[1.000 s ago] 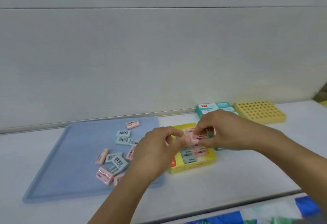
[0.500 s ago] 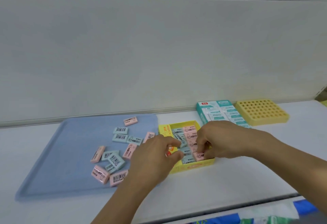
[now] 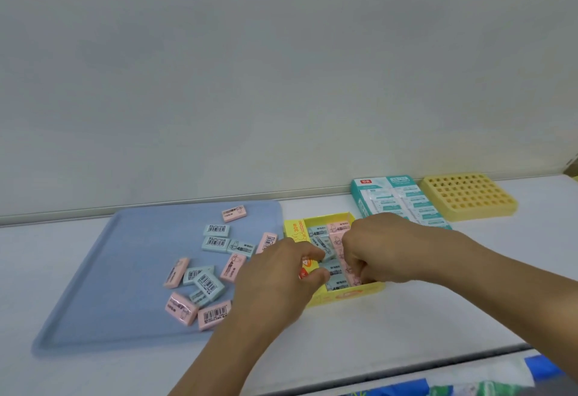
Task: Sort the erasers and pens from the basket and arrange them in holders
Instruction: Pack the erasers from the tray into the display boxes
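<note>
A yellow eraser box [image 3: 344,297] stands on the white table, with blue erasers [image 3: 319,233] and pink erasers [image 3: 339,227] packed in rows inside it. My left hand [image 3: 278,280] pinches the box's left wall between thumb and fingers. My right hand [image 3: 378,248] reaches down into the box, its fingers curled on a pink eraser [image 3: 355,278] in the right row. Several loose pink and blue erasers [image 3: 209,284] lie scattered on the blue tray [image 3: 125,270] to the left. No pens are visible.
A teal box of white erasers [image 3: 403,198] sits behind the yellow box, with a yellow holder full of holes [image 3: 466,197] to its right. A wall rises right behind the table. The table's front edge [image 3: 406,361] runs below my arms.
My right hand has come down with the pink eraser from above the box into its right row. My left hand has moved to the box's left wall.
</note>
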Action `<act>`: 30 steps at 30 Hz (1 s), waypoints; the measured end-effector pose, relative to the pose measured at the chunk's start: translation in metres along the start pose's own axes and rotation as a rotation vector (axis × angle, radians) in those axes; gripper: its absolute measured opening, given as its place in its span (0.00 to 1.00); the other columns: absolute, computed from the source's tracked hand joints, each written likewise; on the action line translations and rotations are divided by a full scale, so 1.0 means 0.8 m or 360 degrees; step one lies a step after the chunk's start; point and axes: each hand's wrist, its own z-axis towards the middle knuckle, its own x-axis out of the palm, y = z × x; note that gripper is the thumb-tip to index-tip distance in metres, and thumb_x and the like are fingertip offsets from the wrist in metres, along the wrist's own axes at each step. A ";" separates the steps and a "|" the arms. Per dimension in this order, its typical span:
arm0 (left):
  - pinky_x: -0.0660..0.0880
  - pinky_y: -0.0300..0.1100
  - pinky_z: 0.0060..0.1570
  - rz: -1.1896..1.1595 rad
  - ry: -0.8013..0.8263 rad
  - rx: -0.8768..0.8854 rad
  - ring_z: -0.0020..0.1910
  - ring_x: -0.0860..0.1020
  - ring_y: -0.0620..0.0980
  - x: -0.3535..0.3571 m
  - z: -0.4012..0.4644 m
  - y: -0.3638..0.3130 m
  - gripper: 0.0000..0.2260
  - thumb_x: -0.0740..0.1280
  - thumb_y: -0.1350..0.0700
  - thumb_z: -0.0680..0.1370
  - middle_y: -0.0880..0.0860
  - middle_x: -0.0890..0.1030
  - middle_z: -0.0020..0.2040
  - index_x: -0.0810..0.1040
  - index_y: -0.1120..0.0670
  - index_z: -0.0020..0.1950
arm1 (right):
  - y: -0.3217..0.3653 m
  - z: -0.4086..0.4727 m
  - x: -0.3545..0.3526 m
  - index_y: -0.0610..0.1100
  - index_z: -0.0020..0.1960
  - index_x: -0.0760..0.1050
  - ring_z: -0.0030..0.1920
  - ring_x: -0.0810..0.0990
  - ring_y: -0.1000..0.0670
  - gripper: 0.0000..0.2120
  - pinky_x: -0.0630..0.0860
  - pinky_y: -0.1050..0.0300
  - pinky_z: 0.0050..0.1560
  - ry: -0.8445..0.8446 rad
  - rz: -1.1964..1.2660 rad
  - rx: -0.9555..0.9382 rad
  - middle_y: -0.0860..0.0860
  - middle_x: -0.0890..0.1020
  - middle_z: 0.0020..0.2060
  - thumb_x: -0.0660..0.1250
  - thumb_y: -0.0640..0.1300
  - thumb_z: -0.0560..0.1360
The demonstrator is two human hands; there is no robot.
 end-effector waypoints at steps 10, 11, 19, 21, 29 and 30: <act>0.68 0.40 0.44 0.0036 -0.0005 0.0022 0.45 0.69 0.40 0.002 -0.002 0.000 0.14 0.63 0.39 0.77 0.40 0.67 0.40 0.75 0.37 0.62 | -0.027 -0.008 0.017 0.52 0.42 0.82 0.44 0.75 0.55 0.08 0.74 0.53 0.41 -0.0177 0.0451 0.0056 0.57 0.77 0.39 0.74 0.56 0.67; 0.68 0.40 0.44 0.0040 -0.0002 0.0027 0.45 0.68 0.40 0.003 -0.002 0.001 0.14 0.63 0.39 0.77 0.40 0.67 0.40 0.75 0.37 0.62 | -0.029 -0.006 0.018 0.52 0.40 0.80 0.44 0.74 0.55 0.12 0.72 0.54 0.39 -0.0186 0.0462 0.0116 0.58 0.75 0.39 0.75 0.59 0.65; 0.66 0.39 0.41 0.0076 -0.0013 0.0055 0.43 0.69 0.39 0.000 -0.003 0.004 0.14 0.63 0.38 0.77 0.38 0.67 0.40 0.75 0.37 0.61 | -0.030 -0.007 0.019 0.53 0.39 0.65 0.39 0.66 0.58 0.24 0.60 0.59 0.33 -0.0169 0.0334 0.0389 0.57 0.70 0.41 0.75 0.66 0.61; 0.67 0.39 0.40 0.0036 -0.0008 0.0048 0.42 0.70 0.39 0.000 -0.001 0.003 0.15 0.63 0.37 0.76 0.38 0.68 0.40 0.75 0.38 0.61 | -0.028 -0.013 0.018 0.53 0.39 0.65 0.40 0.68 0.57 0.24 0.63 0.58 0.34 -0.0147 0.0409 0.0439 0.57 0.70 0.41 0.75 0.65 0.62; 0.69 0.37 0.28 -0.1934 0.0099 -0.0470 0.32 0.73 0.45 -0.017 0.007 -0.015 0.39 0.51 0.22 0.60 0.55 0.76 0.41 0.76 0.42 0.62 | 0.013 -0.022 0.006 0.52 0.40 0.75 0.33 0.73 0.59 0.14 0.70 0.61 0.34 -0.0760 0.1549 0.0216 0.56 0.76 0.31 0.74 0.61 0.66; 0.70 0.39 0.31 -0.1982 0.0123 -0.0433 0.35 0.74 0.48 -0.016 0.009 -0.016 0.41 0.51 0.22 0.60 0.61 0.78 0.46 0.73 0.42 0.65 | 0.026 -0.020 0.005 0.53 0.42 0.76 0.32 0.73 0.58 0.14 0.72 0.60 0.34 -0.0845 0.1831 0.0141 0.54 0.77 0.31 0.74 0.61 0.66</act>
